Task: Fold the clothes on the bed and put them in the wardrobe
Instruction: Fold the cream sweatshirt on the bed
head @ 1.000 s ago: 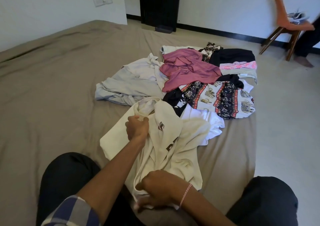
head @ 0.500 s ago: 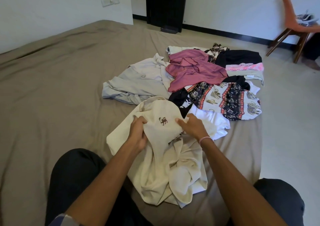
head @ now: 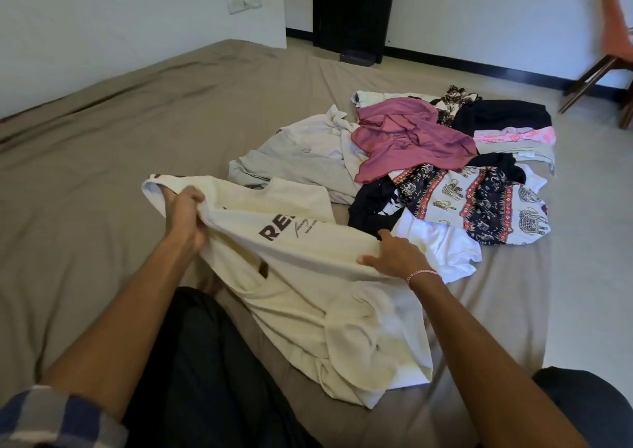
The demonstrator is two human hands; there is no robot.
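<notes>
A cream T-shirt with dark lettering is stretched between my hands above the bed. My left hand grips its left edge, fingers curled round the cloth. My right hand pinches a fold at its right side. The shirt's lower part lies crumpled on the sheet by my knees. Behind it lies a pile of clothes: a grey garment, a pink top, elephant-print trousers, a white shirt and black pieces.
The bed has a taupe sheet; its right edge meets a pale tiled floor. A dark wardrobe or door stands at the far wall. An orange chair is at the far right. My dark-trousered knees are at the bottom.
My hands have moved apart and pulled the cream T-shirt open sideways, so its printed lettering now shows. The left hand went left and up with the cloth's edge.
</notes>
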